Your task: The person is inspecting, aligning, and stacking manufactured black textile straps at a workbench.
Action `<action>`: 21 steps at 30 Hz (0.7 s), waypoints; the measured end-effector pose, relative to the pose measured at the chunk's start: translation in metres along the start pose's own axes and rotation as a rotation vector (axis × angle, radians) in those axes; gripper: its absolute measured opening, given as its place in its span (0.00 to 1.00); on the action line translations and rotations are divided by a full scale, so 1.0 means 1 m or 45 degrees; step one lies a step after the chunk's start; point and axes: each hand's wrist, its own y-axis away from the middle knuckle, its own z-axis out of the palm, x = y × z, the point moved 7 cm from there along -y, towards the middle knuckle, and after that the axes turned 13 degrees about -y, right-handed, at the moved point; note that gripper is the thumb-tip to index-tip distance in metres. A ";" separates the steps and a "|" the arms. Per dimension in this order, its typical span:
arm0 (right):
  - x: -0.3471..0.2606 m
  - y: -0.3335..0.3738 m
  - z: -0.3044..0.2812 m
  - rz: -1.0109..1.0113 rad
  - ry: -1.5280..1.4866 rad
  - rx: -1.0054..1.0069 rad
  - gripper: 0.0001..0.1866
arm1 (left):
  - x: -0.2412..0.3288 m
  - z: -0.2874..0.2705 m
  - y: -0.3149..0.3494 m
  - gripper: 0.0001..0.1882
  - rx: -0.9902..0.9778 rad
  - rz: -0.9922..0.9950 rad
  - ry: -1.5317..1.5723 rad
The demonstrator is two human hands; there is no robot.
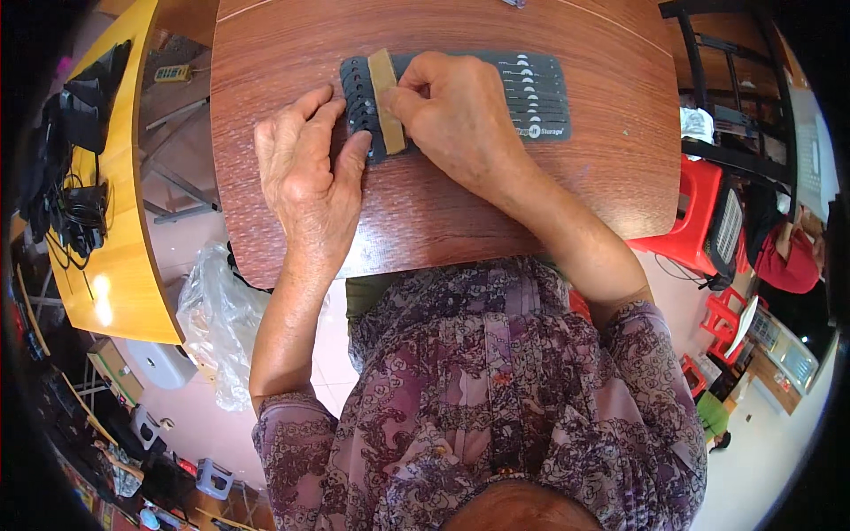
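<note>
A dark grey-green flat sheet [540, 75] with white printed half-circles and thin lines lies on the wooden table [443, 212]. Its left end carries a row of dark curled loops [359, 84]. Across the sheet, just right of these loops, stands a narrow tan strip [386, 102], perhaps cardboard. My right hand [460, 119] pinches this strip between thumb and fingers, and its palm covers the middle of the sheet. At the left end rests my left hand [305, 173], fingers apart, its thumb touching the near corner of the loops.
To the left stands a yellow table [115, 265] with black cables [81, 208] and a yellow handheld device [173, 73]. Clear plastic bags [221, 310] hang beside my table. A red stool [686, 221] and a black metal frame [739, 146] stand at the right.
</note>
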 end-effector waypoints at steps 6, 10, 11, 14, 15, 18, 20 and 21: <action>-0.001 0.003 -0.001 -0.079 0.012 0.040 0.11 | 0.000 0.000 0.001 0.18 0.001 0.001 0.003; 0.016 0.003 -0.004 0.168 -0.569 -0.063 0.09 | 0.001 -0.003 0.001 0.18 0.000 -0.023 -0.010; 0.016 0.004 -0.010 0.161 -0.573 -0.055 0.09 | -0.001 -0.002 0.001 0.18 -0.019 -0.036 -0.019; 0.020 0.013 -0.033 0.256 -0.720 -0.045 0.07 | -0.003 -0.001 0.003 0.17 -0.088 -0.077 -0.011; 0.023 0.016 -0.044 0.283 -0.744 0.007 0.09 | -0.005 0.001 0.003 0.15 -0.143 -0.116 0.010; 0.041 0.025 -0.082 0.233 -0.682 0.144 0.09 | -0.011 0.000 0.000 0.11 -0.140 -0.246 0.179; 0.058 0.031 -0.107 0.167 -0.591 0.227 0.09 | -0.014 -0.001 -0.008 0.11 -0.236 -0.459 0.352; 0.068 0.034 -0.120 0.184 -0.491 0.282 0.09 | -0.019 0.005 -0.006 0.10 -0.333 -0.685 0.526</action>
